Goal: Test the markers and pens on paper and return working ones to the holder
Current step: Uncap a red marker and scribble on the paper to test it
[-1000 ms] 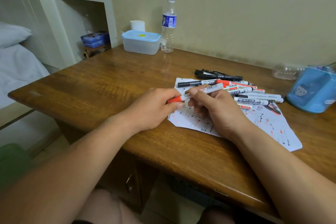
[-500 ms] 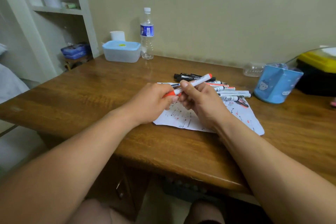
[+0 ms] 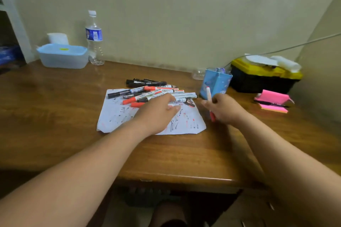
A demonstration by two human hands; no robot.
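Currently, head view. Gripping red marker (image 3: pixel 208 94) in right hand (image 3: pixel 226 110), fingers curled round the barrel, upright, longer red end down, just short of blue holder (image 3: pixel 218 81) beyond the knuckles. Resting left hand (image 3: pixel 156 114) over paper (image 3: pixel 114 116), fingertips at near edge of marker pile (image 3: pixel 147 91); too blurred to tell whether pinching one or merely lying flat.

Risks, judged:
- Could clip the holder rim on the drop and tip or shove it, being light-looking and free-standing.
- Could miss the opening if released early, sending the marker rolling across table (image 3: pixel 55 116).
- Could scatter the pile with left fingertips while attending to the right, mixing tested with untested.

Versus half a second ago: no longer gripping the marker two-handed above the paper. Released by left hand, carried off rightward, turned from slanting to upright. Left hand lowered to the pile.
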